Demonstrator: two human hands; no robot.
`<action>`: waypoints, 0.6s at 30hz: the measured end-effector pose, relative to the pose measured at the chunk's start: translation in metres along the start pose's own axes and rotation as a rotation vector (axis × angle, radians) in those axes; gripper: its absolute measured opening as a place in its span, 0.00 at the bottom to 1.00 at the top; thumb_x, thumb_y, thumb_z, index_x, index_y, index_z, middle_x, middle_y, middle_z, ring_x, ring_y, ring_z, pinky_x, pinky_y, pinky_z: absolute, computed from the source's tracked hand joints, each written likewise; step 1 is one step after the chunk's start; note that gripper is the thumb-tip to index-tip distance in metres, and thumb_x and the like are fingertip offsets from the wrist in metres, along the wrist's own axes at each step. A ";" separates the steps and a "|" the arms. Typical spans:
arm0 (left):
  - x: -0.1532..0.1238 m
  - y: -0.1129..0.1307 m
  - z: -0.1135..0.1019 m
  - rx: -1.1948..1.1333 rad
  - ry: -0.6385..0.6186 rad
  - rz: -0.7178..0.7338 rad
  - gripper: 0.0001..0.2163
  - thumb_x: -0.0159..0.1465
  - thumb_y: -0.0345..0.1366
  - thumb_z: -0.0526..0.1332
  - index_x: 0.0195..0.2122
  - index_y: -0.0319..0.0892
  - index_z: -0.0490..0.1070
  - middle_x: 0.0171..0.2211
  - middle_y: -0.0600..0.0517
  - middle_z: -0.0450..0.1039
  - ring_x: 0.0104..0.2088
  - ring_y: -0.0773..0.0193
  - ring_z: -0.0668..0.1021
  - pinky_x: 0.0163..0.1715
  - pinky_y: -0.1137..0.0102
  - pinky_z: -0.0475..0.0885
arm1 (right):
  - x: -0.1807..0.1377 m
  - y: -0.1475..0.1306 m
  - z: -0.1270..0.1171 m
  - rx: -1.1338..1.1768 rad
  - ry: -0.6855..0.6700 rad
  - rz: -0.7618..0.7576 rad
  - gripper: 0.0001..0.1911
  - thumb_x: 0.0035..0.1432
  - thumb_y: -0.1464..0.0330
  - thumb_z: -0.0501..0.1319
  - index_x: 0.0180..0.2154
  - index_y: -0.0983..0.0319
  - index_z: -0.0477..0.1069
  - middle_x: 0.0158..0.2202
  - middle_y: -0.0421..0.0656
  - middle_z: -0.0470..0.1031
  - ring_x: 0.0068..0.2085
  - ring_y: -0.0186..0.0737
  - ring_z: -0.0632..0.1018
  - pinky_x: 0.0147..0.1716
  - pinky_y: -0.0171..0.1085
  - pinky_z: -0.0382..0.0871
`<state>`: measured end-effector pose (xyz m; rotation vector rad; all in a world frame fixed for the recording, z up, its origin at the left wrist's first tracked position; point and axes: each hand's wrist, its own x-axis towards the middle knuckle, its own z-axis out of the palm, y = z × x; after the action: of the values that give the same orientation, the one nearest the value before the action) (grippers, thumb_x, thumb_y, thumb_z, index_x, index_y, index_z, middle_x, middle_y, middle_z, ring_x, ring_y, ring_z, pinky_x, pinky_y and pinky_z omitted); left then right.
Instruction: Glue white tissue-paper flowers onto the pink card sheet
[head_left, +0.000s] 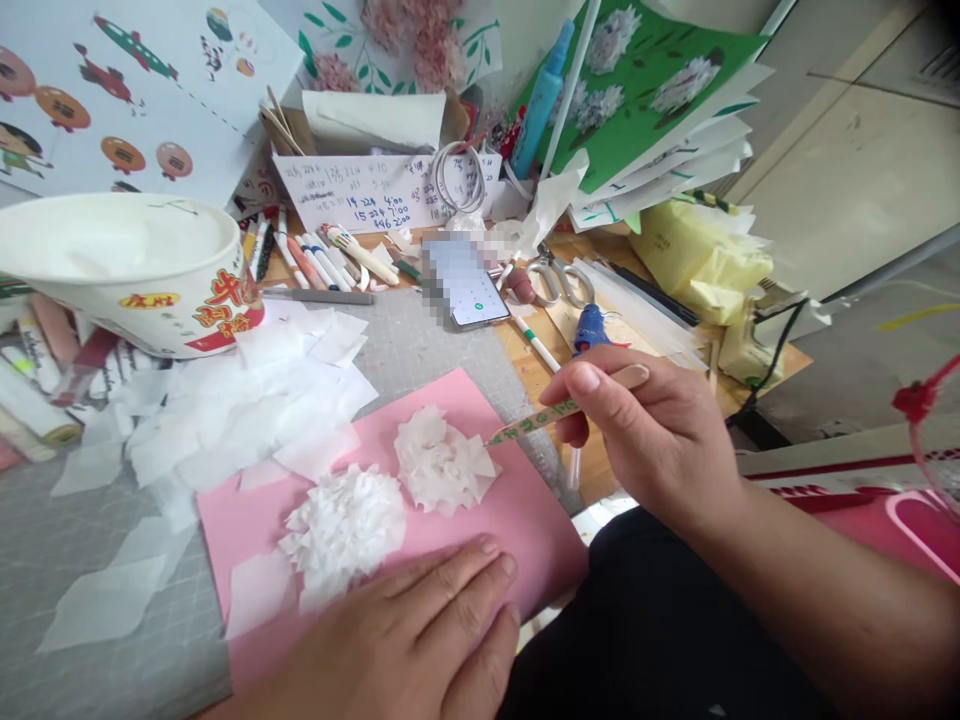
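A pink sheet of card (517, 520) bears two ruffled white tissue-paper flowers. The fuller flower (345, 525) lies at the left, and a flatter flower (442, 460) lies beyond it to the right. My left hand (427, 640) rests flat on the card's near part, fingers stretched out just below the flowers. Between thumb and fingers, my right hand (637, 430) grips a slim wooden stick (536, 418) with green marks on it. Its pointed tip meets the right edge of the flatter flower. Loose white tissue squares (240, 400) overlap the card's far left side.
A white paper bucket (180, 290) stands at the left, beside several markers (319, 262). Farther back are a phone (469, 285), scissors (559, 280) and a blue glue gun (590, 328). A grey cutting mat (112, 660) lies under the card.
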<state>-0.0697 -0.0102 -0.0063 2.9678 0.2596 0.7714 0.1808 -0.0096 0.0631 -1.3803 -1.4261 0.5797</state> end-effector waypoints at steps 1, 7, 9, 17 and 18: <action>-0.001 -0.002 -0.003 0.004 -0.005 0.003 0.12 0.74 0.29 0.58 0.49 0.47 0.82 0.53 0.56 0.86 0.53 0.63 0.85 0.63 0.71 0.75 | 0.001 0.002 -0.001 -0.025 -0.014 0.012 0.28 0.69 0.47 0.63 0.25 0.59 0.70 0.22 0.37 0.72 0.22 0.32 0.74 0.23 0.34 0.68; -0.003 -0.009 -0.016 0.027 -0.027 0.037 0.15 0.77 0.29 0.54 0.48 0.46 0.83 0.53 0.57 0.86 0.52 0.67 0.85 0.70 0.72 0.66 | -0.002 0.005 -0.009 -0.145 -0.054 -0.034 0.27 0.74 0.50 0.57 0.26 0.59 0.67 0.23 0.38 0.70 0.25 0.34 0.73 0.26 0.36 0.67; -0.006 -0.009 -0.015 0.022 -0.026 0.028 0.13 0.76 0.30 0.57 0.48 0.46 0.83 0.54 0.56 0.85 0.54 0.67 0.85 0.72 0.72 0.64 | -0.003 0.002 -0.014 -0.206 -0.045 -0.151 0.24 0.76 0.56 0.55 0.26 0.58 0.65 0.24 0.39 0.69 0.26 0.35 0.72 0.29 0.37 0.66; -0.031 0.003 -0.002 0.066 0.135 -0.028 0.10 0.74 0.31 0.60 0.44 0.45 0.82 0.55 0.57 0.84 0.68 0.66 0.73 0.76 0.71 0.54 | -0.004 -0.006 -0.011 -0.721 -0.554 0.003 0.16 0.71 0.71 0.57 0.28 0.59 0.69 0.27 0.44 0.76 0.28 0.39 0.74 0.30 0.38 0.61; -0.034 0.003 -0.004 0.073 0.127 -0.035 0.11 0.75 0.31 0.59 0.45 0.45 0.82 0.56 0.57 0.84 0.70 0.67 0.71 0.76 0.71 0.54 | -0.004 -0.007 -0.009 -0.744 -0.595 0.038 0.16 0.70 0.72 0.57 0.27 0.59 0.69 0.27 0.44 0.77 0.28 0.40 0.75 0.31 0.38 0.61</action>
<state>-0.1005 -0.0188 -0.0186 2.9760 0.3533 0.9677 0.1853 -0.0175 0.0711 -1.9039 -2.2464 0.5265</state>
